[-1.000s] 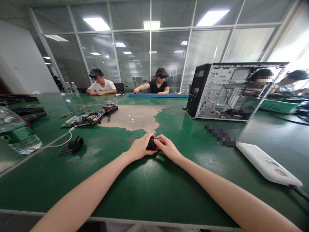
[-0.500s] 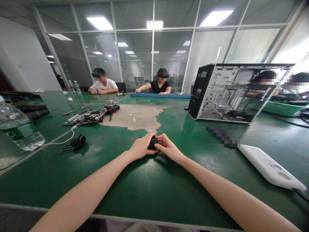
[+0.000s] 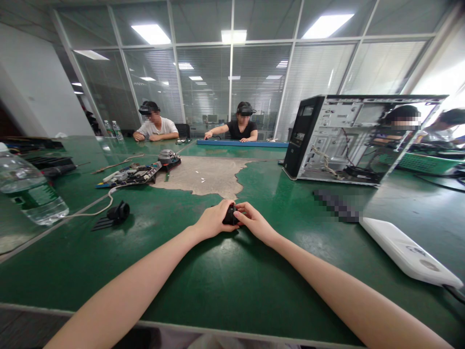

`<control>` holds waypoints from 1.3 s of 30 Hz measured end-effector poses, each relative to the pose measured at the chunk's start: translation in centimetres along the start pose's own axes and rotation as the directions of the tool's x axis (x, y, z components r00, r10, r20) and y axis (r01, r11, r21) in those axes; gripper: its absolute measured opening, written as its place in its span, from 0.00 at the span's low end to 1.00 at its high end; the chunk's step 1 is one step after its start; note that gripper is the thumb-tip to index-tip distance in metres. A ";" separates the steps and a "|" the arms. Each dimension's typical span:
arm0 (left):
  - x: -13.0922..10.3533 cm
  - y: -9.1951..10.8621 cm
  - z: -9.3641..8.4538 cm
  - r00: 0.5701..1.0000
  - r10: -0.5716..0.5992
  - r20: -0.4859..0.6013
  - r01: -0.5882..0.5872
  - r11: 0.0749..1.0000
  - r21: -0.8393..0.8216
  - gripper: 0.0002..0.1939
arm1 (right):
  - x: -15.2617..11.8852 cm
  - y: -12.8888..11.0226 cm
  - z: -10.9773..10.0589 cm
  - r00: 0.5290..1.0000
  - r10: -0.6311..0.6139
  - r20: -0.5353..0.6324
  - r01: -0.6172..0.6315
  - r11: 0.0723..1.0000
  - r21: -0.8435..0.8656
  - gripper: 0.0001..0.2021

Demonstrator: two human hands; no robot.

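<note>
A small black part (image 3: 229, 216), rounded and partly hidden by fingers, is held between both hands just above the green table (image 3: 232, 281). My left hand (image 3: 215, 217) wraps round its left side, thumb toward me. My right hand (image 3: 254, 222) pinches its right side with thumb and fingertips. What exactly the part is cannot be made out. To the left lies another black piece (image 3: 118, 212), with a round end and flat prongs.
An open computer case (image 3: 327, 140) stands at the right, with a white power bank (image 3: 407, 249) nearer me. A circuit board (image 3: 132, 174), a white cable (image 3: 103, 207) and a water bottle (image 3: 32, 196) are at the left. Two people (image 3: 156, 127) sit across the table.
The fingers of my right hand have shifted very slightly on the black part. My left hand keeps its grip, and both arms stay almost in place.
</note>
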State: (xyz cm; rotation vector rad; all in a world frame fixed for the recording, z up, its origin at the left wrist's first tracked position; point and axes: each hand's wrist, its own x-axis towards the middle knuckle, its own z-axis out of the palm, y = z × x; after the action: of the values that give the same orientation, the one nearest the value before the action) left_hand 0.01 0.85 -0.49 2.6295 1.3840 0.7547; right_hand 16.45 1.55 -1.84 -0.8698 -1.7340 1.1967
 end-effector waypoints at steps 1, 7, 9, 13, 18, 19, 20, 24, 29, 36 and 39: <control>0.0 0.0 0.0 1.000 -0.001 0.002 0.001 1.000 -0.002 0.33 | -0.1 0.0 0.0 1.000 -0.012 0.011 0.012 1.000 -0.007 0.13; 0.0 0.2 -0.1 1.000 -0.010 0.001 0.010 1.000 -0.014 0.32 | -0.5 -0.4 0.0 0.996 -0.089 0.032 0.090 0.995 -0.039 0.11; 0.0 0.2 -0.1 1.000 -0.003 -0.005 0.003 1.000 -0.013 0.32 | -0.4 -0.4 0.1 0.996 -0.083 0.026 0.084 0.996 -0.033 0.10; 0.0 0.1 0.0 1.000 0.002 -0.006 -0.002 1.000 -0.005 0.32 | -0.2 0.0 0.1 0.998 -0.063 0.010 0.063 0.997 -0.043 0.11; 0.0 0.1 -0.1 1.000 0.005 -0.005 -0.005 1.000 0.007 0.32 | -0.1 0.0 0.1 0.999 -0.036 -0.010 0.035 0.997 -0.069 0.14; 0.0 0.1 -0.1 1.000 0.002 -0.003 -0.002 1.000 0.007 0.32 | -0.1 0.0 0.1 0.999 -0.037 -0.007 0.036 0.997 -0.070 0.14; 0.0 0.1 -0.1 1.000 -0.001 0.000 0.001 1.000 0.007 0.32 | -0.1 0.0 0.1 0.999 -0.040 0.002 0.040 0.997 -0.066 0.14; -0.1 0.2 -0.1 1.000 -0.001 0.003 0.001 1.000 0.006 0.32 | -0.1 0.0 -0.1 0.997 -0.062 0.042 0.063 0.998 -0.023 0.12; -0.1 0.3 -0.2 1.000 0.002 -0.003 -0.002 1.000 0.003 0.32 | -0.2 -0.2 0.0 0.998 -0.050 0.047 0.049 0.999 0.024 0.10; -0.1 0.2 -0.2 1.000 -0.016 0.005 0.016 1.000 -0.007 0.32 | -0.1 0.0 0.1 1.000 -0.015 -0.004 0.015 0.999 0.030 0.11; 0.0 0.2 -0.2 1.000 -0.007 0.004 0.007 1.000 0.000 0.32 | 0.0 0.2 0.0 1.000 -0.010 -0.005 0.010 1.000 0.002 0.12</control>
State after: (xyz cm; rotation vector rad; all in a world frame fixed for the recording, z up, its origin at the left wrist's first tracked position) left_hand 0.03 0.70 -0.30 2.6237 1.3916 0.7482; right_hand 16.41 1.62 -2.01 -0.8619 -1.7307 1.1885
